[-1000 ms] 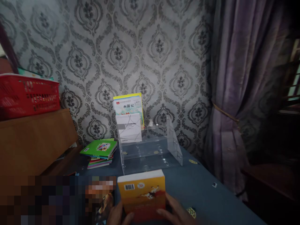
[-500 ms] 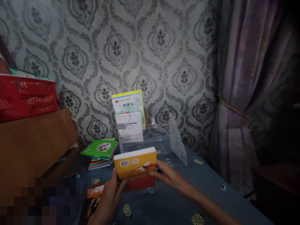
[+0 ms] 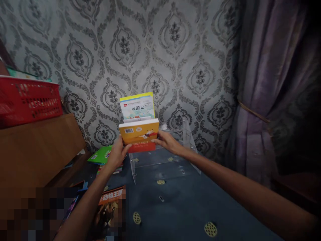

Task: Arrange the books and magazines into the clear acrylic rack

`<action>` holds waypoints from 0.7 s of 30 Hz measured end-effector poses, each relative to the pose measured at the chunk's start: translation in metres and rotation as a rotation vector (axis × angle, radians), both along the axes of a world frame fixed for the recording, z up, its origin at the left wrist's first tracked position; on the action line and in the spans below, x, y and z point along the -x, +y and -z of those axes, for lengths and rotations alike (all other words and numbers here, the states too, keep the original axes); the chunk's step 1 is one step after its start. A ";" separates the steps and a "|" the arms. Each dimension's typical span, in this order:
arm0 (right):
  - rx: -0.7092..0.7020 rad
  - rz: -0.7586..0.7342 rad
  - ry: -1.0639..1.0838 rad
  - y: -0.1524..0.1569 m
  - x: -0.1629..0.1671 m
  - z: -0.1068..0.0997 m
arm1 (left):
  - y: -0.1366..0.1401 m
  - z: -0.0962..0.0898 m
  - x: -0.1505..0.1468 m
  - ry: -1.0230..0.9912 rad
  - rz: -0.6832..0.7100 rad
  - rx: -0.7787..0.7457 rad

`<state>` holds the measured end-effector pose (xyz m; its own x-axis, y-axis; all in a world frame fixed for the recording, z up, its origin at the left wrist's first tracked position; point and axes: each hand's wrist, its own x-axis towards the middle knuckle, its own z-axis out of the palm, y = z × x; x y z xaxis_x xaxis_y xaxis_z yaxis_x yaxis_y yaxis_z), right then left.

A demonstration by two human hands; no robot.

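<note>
Both my hands grip a thick orange and red book point(image 3: 139, 134) by its sides, its barcode facing me. My left hand point(image 3: 117, 151) is closed on the left edge, my right hand point(image 3: 168, 143) on the right one. The book is at the left end of a clear acrylic stand point(image 3: 187, 134). Right behind it, a white-covered book point(image 3: 127, 120) shows only its upper edge. Farther back, a pale blue and white book point(image 3: 136, 109) stands upright before a yellow one point(image 3: 149, 94).
Left of the stand lies a stack of books topped by a green one point(image 3: 98, 155). Nearer, a book with a lion cover point(image 3: 107, 211) lies on the dark blue patterned tablecloth point(image 3: 180, 207). A red basket point(image 3: 37, 100) sits on a brown box point(image 3: 32, 150); a curtain point(image 3: 260, 83) hangs right.
Both hands have carried the orange book forward and up to the stand. It now covers most of the white-covered book. More of the lion book shows.
</note>
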<state>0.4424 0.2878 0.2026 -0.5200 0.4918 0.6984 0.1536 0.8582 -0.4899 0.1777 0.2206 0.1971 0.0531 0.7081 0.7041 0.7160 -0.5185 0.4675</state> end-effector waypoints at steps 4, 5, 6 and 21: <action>-0.024 0.037 0.029 0.013 -0.001 -0.030 | 0.012 -0.036 -0.004 0.005 0.018 -0.043; -0.029 0.035 0.040 0.015 -0.002 -0.037 | 0.015 -0.043 -0.005 0.000 0.028 -0.061; -0.037 0.033 0.047 0.018 -0.002 -0.043 | 0.018 -0.048 -0.006 -0.006 0.041 -0.074; -0.027 0.112 -0.083 0.045 0.001 -0.038 | 0.048 -0.032 -0.004 -0.004 0.068 -0.018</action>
